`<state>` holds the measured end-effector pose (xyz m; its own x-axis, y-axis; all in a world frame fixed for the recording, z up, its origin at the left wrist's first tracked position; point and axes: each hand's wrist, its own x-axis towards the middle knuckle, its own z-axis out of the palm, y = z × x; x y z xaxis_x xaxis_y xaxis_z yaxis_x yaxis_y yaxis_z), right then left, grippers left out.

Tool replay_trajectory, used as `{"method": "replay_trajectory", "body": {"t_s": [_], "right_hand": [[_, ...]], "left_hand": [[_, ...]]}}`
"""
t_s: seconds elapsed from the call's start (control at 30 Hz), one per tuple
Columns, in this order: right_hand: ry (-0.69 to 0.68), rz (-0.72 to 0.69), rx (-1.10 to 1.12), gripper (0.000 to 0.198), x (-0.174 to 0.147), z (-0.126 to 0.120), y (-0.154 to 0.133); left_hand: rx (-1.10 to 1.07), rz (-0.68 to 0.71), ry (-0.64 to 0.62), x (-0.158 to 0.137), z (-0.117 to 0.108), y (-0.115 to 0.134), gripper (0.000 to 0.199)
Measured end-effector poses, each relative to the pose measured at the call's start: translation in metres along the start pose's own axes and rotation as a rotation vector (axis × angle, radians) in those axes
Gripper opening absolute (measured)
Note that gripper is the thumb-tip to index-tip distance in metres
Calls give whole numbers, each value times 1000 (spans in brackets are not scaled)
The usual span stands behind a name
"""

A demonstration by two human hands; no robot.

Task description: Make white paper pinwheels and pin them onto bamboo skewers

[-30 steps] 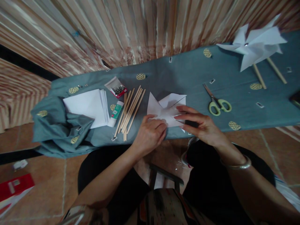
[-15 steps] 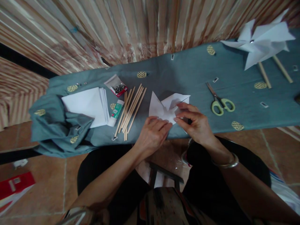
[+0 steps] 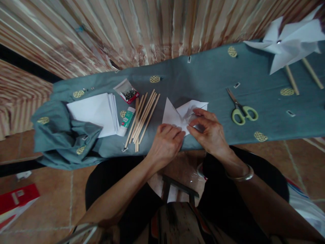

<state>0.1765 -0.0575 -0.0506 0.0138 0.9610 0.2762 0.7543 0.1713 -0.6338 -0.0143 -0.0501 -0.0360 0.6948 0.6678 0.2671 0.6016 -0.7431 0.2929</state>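
Observation:
A white paper pinwheel [image 3: 172, 114], with cut and partly folded blades, lies near the table's front edge between both hands. Across its lower left my left hand [image 3: 168, 137] presses down, fingers curled over the paper. At the right side, my right hand [image 3: 207, 130] pinches a paper corner between thumb and fingers near the centre. The pinched tip is mostly hidden by the fingers. Green-handled scissors [image 3: 240, 110] lie to the right of my right hand, blades pointing away from me. Left of the paper is a loose pile of wooden sticks [image 3: 144, 118].
A glue tube [image 3: 127, 120] lies beside the sticks, below an opened box of metal pins [image 3: 129, 95]. Further left is a stack of white paper [image 3: 92, 115]. Finished pinwheels [image 3: 291, 42] on sticks rest at the far right. A curtain [image 3: 152, 30] hangs behind the table.
My right hand has shifted slightly inward, bringing the pinched corner closer to the pinwheel's centre. My left hand stays on the paper. The view has turned slightly.

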Motion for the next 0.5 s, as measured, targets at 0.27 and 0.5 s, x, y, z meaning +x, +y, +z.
{"method": "replay_trajectory", "body": {"t_s": [0.27, 0.5], "right_hand": [[-10, 12, 13, 4, 0, 0, 2], [-24, 30, 28, 1, -1, 0, 2]], "left_hand": [[-5, 16, 39, 0, 1, -1, 19], [-9, 4, 23, 0, 1, 0, 20]]}}
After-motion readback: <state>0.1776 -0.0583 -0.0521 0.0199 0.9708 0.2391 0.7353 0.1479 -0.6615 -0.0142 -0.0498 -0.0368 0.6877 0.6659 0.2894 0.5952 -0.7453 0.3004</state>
